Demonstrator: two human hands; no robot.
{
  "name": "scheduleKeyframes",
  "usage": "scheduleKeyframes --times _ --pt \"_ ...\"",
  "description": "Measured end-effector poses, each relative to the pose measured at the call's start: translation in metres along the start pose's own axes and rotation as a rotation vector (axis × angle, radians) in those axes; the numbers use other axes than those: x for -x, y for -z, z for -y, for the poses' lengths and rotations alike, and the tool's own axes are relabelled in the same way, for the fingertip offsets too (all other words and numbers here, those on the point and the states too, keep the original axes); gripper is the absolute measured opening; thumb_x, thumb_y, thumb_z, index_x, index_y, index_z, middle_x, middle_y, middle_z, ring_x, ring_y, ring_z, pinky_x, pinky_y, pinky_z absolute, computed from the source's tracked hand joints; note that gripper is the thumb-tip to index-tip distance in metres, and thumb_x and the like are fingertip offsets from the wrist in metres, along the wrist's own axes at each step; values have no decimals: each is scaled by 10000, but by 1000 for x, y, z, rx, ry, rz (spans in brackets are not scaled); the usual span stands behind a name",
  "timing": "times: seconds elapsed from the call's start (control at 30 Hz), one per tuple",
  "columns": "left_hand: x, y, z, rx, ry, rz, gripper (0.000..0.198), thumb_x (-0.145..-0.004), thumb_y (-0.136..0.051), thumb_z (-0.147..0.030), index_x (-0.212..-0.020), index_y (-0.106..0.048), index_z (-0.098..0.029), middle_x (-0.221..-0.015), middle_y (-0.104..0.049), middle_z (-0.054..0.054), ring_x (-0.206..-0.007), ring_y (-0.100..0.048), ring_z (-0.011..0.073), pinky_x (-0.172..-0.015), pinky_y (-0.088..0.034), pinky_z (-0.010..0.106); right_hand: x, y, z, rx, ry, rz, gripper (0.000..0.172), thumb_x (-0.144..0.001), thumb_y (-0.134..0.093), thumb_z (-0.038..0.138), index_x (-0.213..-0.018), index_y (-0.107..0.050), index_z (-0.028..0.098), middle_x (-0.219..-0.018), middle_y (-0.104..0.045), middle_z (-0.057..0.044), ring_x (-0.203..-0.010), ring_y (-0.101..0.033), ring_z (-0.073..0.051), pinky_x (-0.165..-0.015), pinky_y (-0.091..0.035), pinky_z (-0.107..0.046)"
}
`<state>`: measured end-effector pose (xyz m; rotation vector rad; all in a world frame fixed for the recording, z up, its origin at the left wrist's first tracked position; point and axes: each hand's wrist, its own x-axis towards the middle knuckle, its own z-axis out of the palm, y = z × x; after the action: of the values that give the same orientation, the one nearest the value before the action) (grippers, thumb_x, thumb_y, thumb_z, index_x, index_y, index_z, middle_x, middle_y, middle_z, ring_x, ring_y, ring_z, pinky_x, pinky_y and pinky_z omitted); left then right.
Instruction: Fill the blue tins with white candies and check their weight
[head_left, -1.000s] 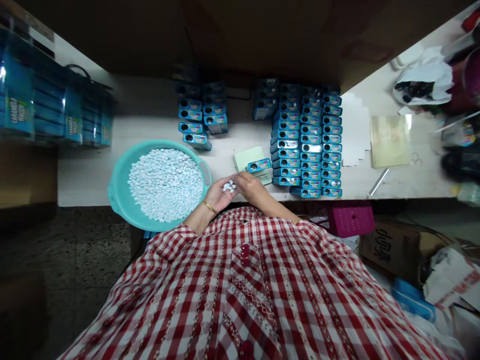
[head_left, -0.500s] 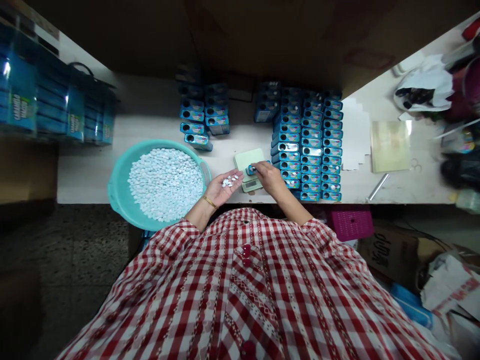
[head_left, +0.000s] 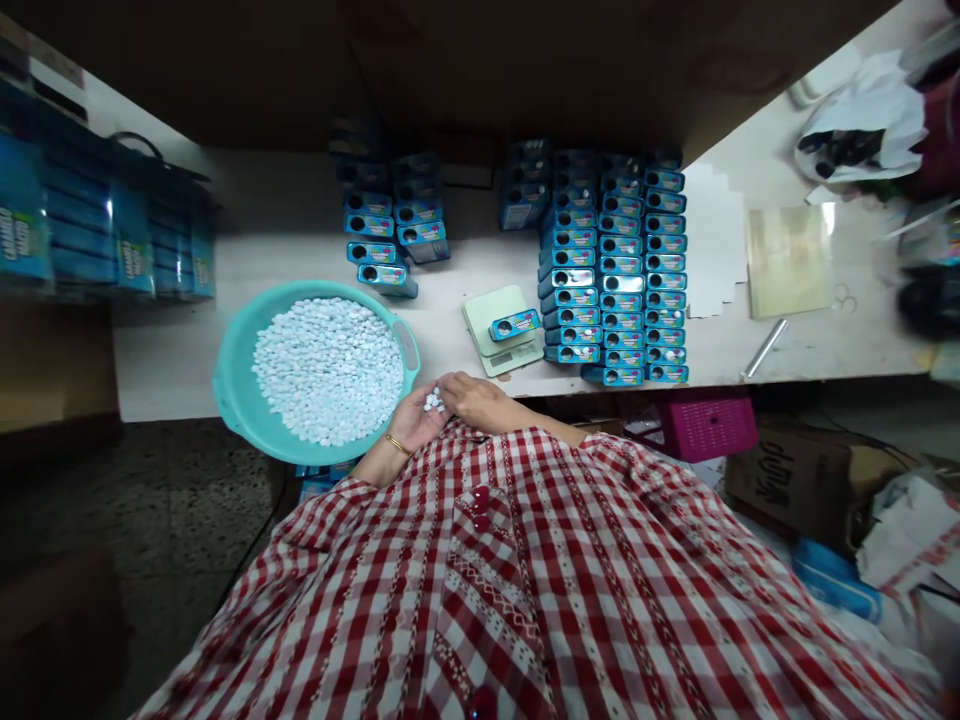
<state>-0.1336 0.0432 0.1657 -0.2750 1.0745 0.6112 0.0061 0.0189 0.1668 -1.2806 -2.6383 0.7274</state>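
Note:
My left hand [head_left: 418,422], palm up and cupped beside the basin's rim, holds several small white candies [head_left: 433,401]. Over its fingertips lies my right hand [head_left: 480,402], fingers bent in at the candies; whether one is pinched there is hidden. A small blue box [head_left: 517,324] with a dark round hole in its top rests on a pale kitchen scale [head_left: 486,352], just beyond my hands. To the left, a turquoise basin [head_left: 412,345] contains a heap of the same white candies [head_left: 330,370].
Rows of blue boxes [head_left: 621,282] stand right of the scale, some with white candies on top. More blue boxes [head_left: 381,275] are behind the basin. Clear packs of blue boxes [head_left: 75,215] sit far left. A metal tube [head_left: 766,348] and pink basket [head_left: 712,422] are right.
My right hand has left the blue box, which now lies on the scale, and come to the candies in my left palm. Both hands have drawn nearer my body.

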Motion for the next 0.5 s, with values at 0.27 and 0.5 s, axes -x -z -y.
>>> scheduleKeyframes --times 0.27,0.5 --pt "-1 5 0 -27 0 25 273 -864 -350 -79 -968 -602 -96 -654 -641 35 -599 -628 110 -698 -558 248 7 5 -4 -185 -78 -49 236 -886 -439 128 -1034 -602 214 -1090 -612 -54 -999 -525 -185 -813 -456 -291" --pt "-2 -2 -4 -121 15 63 258 -852 -404 -119 -973 -624 -60 -939 -687 153 -908 -664 185 -773 -544 273 33 35 -51 -247 -353 -464 236 -912 -406 210 -956 -628 142 -951 -637 -108 -936 -565 -186 -847 -457 -335"
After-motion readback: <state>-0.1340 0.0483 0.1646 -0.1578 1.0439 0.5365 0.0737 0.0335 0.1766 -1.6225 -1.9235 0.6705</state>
